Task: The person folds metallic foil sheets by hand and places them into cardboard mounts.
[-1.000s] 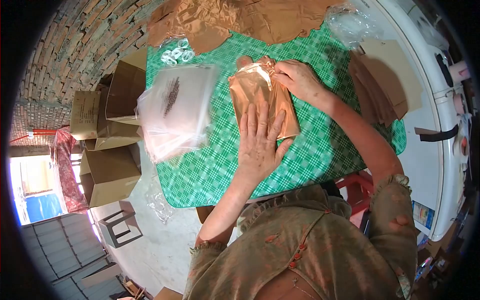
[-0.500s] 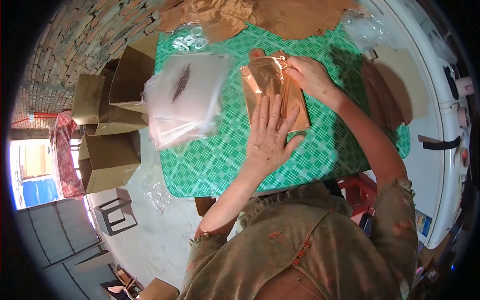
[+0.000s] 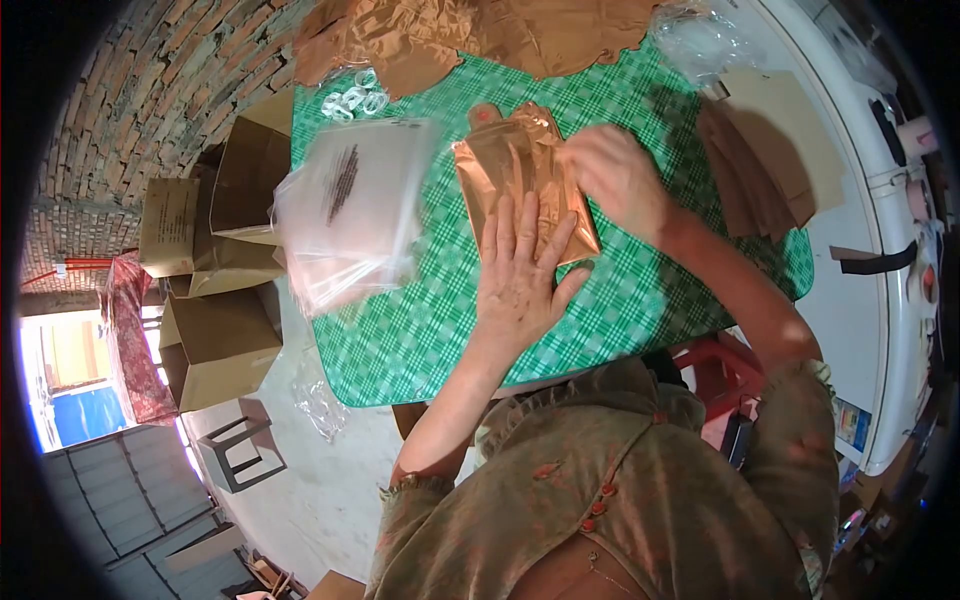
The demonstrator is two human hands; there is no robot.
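Note:
A shiny copper-coloured packet [image 3: 508,165], which looks like a folded foil balloon, lies flat on the green checked tablecloth [image 3: 440,330]. A rounded tab with a red mark sticks out at its top. My left hand [image 3: 520,275] is open, its spread fingers resting flat on the lower part of the foil. At the foil's upper right edge is my right hand [image 3: 620,180], smeared by motion. Whether its fingers grip anything I cannot make out. Left of the foil lies a stack of clear plastic bags [image 3: 350,215] with dark print.
Unfolded copper foil pieces [image 3: 560,35] spread across the table's far edge, near small white coils [image 3: 355,97]. Crumpled clear plastic [image 3: 705,40] is at the far right, above brown card sheets [image 3: 765,150]. Open cardboard boxes [image 3: 220,335] stand left of the table, with a grey stool [image 3: 243,445] below.
My right hand has come off the crinkled top of the foil and moved down to its right edge. My left hand stays flat on the foil. The camera view has shifted slightly.

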